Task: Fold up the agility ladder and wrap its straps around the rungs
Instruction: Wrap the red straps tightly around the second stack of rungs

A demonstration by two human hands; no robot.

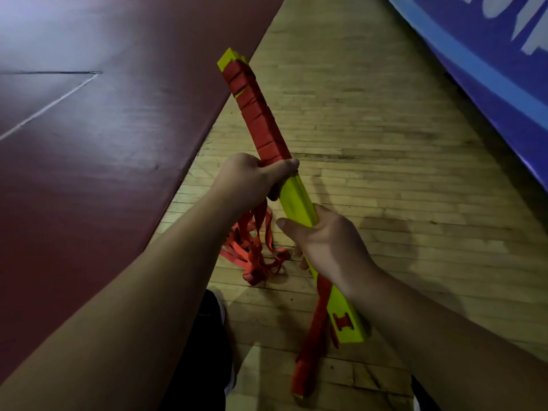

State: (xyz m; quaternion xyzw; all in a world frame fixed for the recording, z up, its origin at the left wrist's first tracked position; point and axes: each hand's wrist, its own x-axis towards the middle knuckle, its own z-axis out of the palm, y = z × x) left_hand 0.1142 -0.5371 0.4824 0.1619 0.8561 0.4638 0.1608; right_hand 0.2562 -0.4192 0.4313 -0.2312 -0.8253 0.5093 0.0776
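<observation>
"Seeing any writing from where you sit?"

"Only big white letters on the blue banner (489,54) at the upper right. The frame edge cuts them off, so I cannot read a word."

"And the ladder?"

"I see the yellow rungs (296,203) stacked into one long bundle, held slantwise in the air above the wooden floor (385,143), far end up and to the left. A red strap (261,114) is wound in close turns round the upper half, with only the yellow tip showing beyond it."

"The hands?"

"The left hand (252,176) grips the bundle at the lower edge of the winding, fingers curled round it and thumb across the top. The right hand (329,241) is clenched on the bare yellow part just below. The loose straps (255,247) hang in a tangle under the left hand down to the floor."

"Anything else?"

"A red length (311,345) trails from the near end of the bundle, below the right wrist. A maroon mat (89,143) fills the left side."
</observation>
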